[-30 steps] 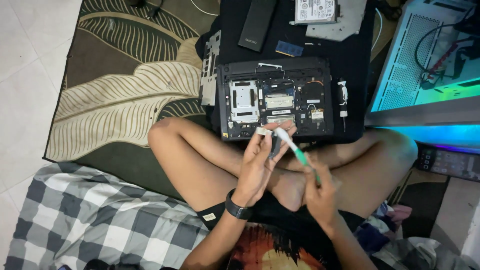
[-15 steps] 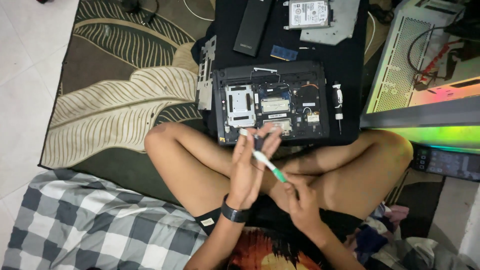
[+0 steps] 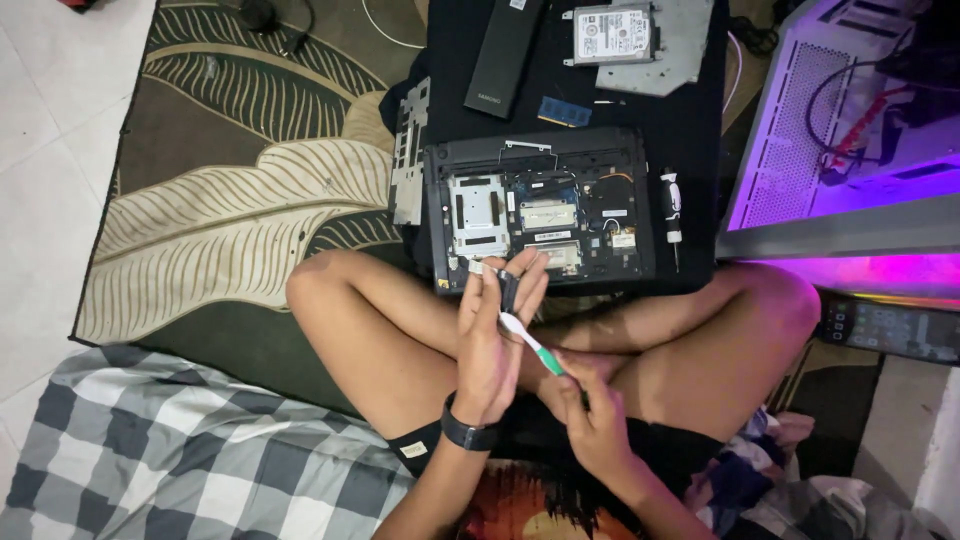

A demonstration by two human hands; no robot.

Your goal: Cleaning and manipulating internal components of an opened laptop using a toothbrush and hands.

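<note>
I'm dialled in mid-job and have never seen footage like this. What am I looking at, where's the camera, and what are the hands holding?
The single view comes from a camera on the person's head, looking down at their crossed legs on a leaf-patterned rug. No robot: two bare hands. The left hand, with a dark wristband, pinches a small dark part. The right hand holds a green-and-white toothbrush, bristles against that part. Ahead, on a black mat, lies an opened laptop, insides showing. Beside it lies a screwdriver; beyond it, a hard drive and a long black bar.
</note>
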